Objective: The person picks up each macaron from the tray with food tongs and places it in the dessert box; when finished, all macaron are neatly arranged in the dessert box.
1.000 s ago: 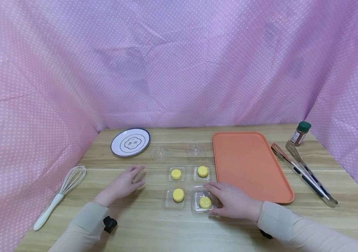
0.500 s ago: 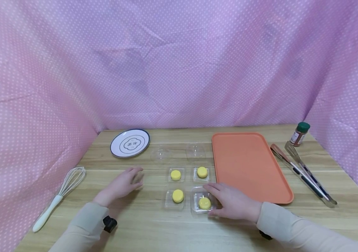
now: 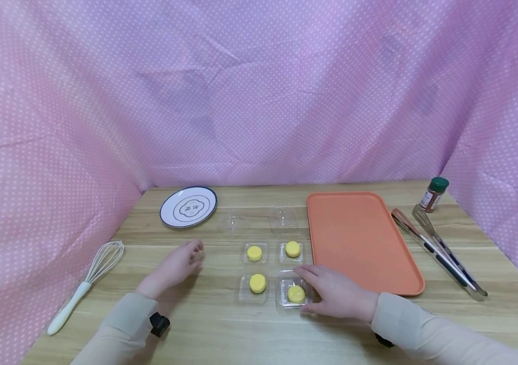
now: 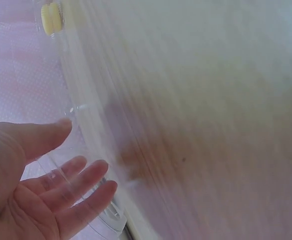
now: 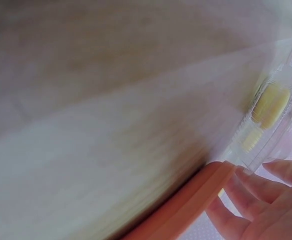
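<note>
My right hand (image 3: 338,294) holds the right side of a clear plastic box (image 3: 282,303), thumb at the near corner and fingers at the far one. A yellow macaron (image 3: 296,294) sits inside, under a clear cover. In the right wrist view the box (image 5: 255,160) lies between thumb and fingers, beside the tray's edge. To its left and behind it, other yellow macarons (image 3: 257,283) (image 3: 254,253) (image 3: 293,249) rest on clear plastic bases. My left hand (image 3: 174,268) holds nothing, left of these, fingers relaxed and slightly bent; its palm (image 4: 16,200) shows in the left wrist view.
Two clear plastic lids (image 3: 233,223) (image 3: 283,218) lie behind the macarons. An orange tray (image 3: 359,238) is at right, with tongs (image 3: 437,248), a metal utensil (image 3: 446,243) and a green-capped jar (image 3: 434,194) beyond. A plate (image 3: 188,207) and whisk (image 3: 87,284) are at left.
My left hand has drawn back slightly to the left and its fingers have bent a little more. The right hand stays at the box.
</note>
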Motion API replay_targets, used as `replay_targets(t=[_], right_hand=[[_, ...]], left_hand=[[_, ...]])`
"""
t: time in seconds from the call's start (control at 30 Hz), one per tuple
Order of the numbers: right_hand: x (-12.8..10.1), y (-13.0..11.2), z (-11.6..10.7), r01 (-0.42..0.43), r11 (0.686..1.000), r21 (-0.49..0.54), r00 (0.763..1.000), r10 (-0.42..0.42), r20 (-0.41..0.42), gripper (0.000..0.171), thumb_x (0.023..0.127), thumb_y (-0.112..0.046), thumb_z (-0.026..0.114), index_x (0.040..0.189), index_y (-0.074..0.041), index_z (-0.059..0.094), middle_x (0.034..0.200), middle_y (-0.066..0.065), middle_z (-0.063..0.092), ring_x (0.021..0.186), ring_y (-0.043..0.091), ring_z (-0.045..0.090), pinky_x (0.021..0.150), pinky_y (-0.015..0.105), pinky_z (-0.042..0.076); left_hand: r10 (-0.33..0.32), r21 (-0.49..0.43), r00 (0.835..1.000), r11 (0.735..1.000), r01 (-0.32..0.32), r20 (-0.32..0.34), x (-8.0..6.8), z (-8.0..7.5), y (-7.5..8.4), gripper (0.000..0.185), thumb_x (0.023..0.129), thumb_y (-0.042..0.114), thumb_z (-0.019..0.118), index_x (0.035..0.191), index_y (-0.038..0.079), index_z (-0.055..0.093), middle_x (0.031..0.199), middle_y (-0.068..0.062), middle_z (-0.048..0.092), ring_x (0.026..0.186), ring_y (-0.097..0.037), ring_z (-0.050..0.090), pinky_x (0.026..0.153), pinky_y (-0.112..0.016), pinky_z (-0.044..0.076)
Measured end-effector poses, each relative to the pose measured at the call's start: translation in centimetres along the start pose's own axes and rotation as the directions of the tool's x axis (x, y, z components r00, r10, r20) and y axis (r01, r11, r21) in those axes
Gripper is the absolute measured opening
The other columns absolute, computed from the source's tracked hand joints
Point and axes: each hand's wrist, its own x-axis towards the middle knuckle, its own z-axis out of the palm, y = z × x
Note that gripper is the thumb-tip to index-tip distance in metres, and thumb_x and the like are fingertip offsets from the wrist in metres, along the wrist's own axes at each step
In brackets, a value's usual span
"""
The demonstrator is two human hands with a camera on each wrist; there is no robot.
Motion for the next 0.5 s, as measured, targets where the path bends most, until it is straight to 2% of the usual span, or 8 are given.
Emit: replay_targets(t=[0.3, 0.5], right_hand=[[0.06, 0.16, 0.08, -0.014, 1.0, 0.021, 1.0, 0.014, 0.022, 0.078, 0.08, -0.049, 0.069, 0.141, -0.008, 0.043, 0.139, 0.012, 0.048, 0.123, 0.028, 0.05, 0.099, 0.046, 0.046], [0.1, 0.24, 0.04, 0.006, 1.0, 0.015, 1.0, -0.006, 0.007, 0.078, 0.08, -0.05, 0.069, 0.14, -0.006, 0.043, 0.138, 0.014, 0.049, 0.122, 0.03, 0.051, 0.098, 0.048, 0.046]], left_hand=[[0.034, -0.041, 0.997, 0.998, -0.036, -0.066, -0.04, -0.24, -0.01, 0.021, 0.085, -0.003, 0.059, 0.105, 0.001, 0.055, 0.1, -0.016, 0.064, 0.088, -0.028, 0.066, 0.075, -0.041, 0.057], [0.059, -0.059, 0.994, 0.996, -0.064, -0.095, -0.25, -0.77, 0.41, 0.031, 0.083, -0.007, 0.058, 0.113, -0.002, 0.055, 0.095, -0.015, 0.065, 0.083, -0.027, 0.065, 0.073, -0.04, 0.057]])
